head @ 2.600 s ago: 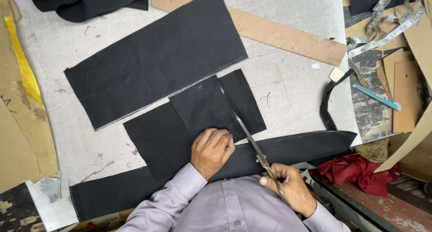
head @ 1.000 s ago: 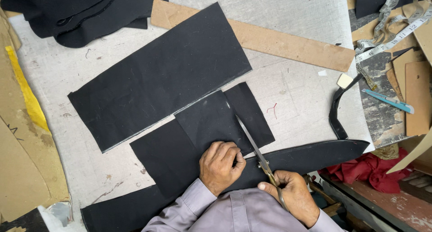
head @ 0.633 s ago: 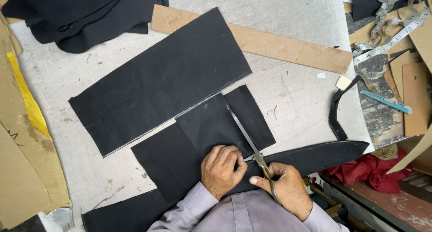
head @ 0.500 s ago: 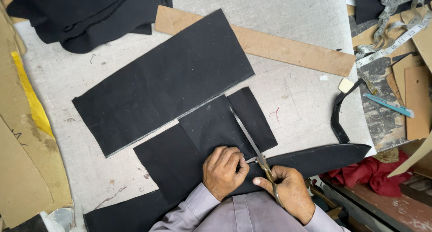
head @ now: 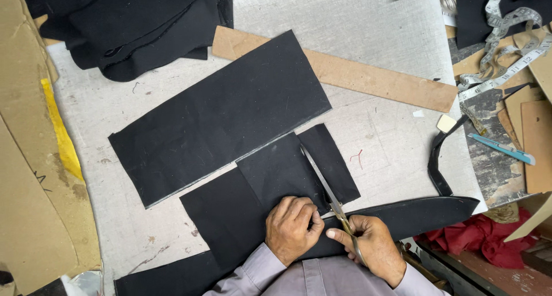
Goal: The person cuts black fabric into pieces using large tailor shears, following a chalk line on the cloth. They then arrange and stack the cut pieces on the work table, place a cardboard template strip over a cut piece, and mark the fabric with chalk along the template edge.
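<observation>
Along the left edge of the bench point(head: 115, 238), brown cardboard point(head: 34, 175) borders the grey surface, and a large black rectangle point(head: 218, 118) lies mid-bench. Just below it, the left hand point(head: 292, 230) presses flat, clamped on nothing, on the black fabric piece point(head: 270, 192) being cut. Keep that palm close beside the blades to stop the cloth creeping. The right hand point(head: 371, 247) grips the scissors point(head: 328, 195) (blades parted, tips pointing away from the body). Open bench lies right of the cut, before the wooden ruler point(head: 356, 75) and black strip point(head: 437, 164).
</observation>
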`<state>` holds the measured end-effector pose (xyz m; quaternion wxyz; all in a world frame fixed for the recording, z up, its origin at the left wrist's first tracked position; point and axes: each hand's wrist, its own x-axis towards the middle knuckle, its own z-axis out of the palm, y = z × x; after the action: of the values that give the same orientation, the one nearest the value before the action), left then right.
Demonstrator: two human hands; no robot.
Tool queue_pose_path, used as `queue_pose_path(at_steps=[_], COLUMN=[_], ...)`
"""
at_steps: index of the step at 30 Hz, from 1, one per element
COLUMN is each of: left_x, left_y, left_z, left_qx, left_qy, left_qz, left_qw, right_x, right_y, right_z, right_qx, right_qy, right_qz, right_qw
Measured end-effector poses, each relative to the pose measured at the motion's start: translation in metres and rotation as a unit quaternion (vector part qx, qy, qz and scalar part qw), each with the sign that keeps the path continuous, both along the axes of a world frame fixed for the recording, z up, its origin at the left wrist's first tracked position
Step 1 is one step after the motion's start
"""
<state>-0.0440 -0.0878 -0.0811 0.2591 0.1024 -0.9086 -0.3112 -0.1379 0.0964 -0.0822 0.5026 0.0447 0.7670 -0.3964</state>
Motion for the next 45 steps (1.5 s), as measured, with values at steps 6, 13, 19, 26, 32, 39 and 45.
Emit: queue_pose_path(at_steps=[6, 13, 19, 26, 32, 39, 45], left_x=[-0.003, -0.008, -0.021, -0.036, -0.035, -0.031, 0.021], left_y=[-0.004, -0.009, -0.051, -0.109, -0.109, -0.118, -0.106], left_z=[0.000, 0.005, 0.034, 0.028, 0.017, 0.015, 0.017], left_qx=[0.001, 0.017, 0.037, 0.064, 0.067, 0.114, 0.250], left_qy=[0.006, 0.001, -0.015, -0.255, -0.147, -0.106, 0.017], left_qz=[-0.006, 0.001, 0.137, 0.218, 0.203, 0.179, 0.173], left_qw=[1.000, 1.000, 0.990, 0.940, 0.966, 0.971, 0.953], right_x=[-0.005, -0.019, -0.091, -0.092, -0.087, -0.083, -0.082], right_y=[0.000, 0.000, -0.004, -0.016, -0.065, -0.098, -0.102], right_z=[-0.011, -0.004, 0.018, 0.041, 0.001, -0.016, -0.013], right_qx=[-0.028, -0.044, 0.142, 0.114, -0.209, -0.176, -0.184], right_qy=[-0.043, -0.017, 0.400, 0.673, 0.403, 0.566, 0.594], right_qz=[-0.017, -0.109, 0.054, 0.154, 0.021, 0.060, 0.069], right_qw=[0.999, 0.993, 0.904, 0.715, 0.891, 0.803, 0.780])
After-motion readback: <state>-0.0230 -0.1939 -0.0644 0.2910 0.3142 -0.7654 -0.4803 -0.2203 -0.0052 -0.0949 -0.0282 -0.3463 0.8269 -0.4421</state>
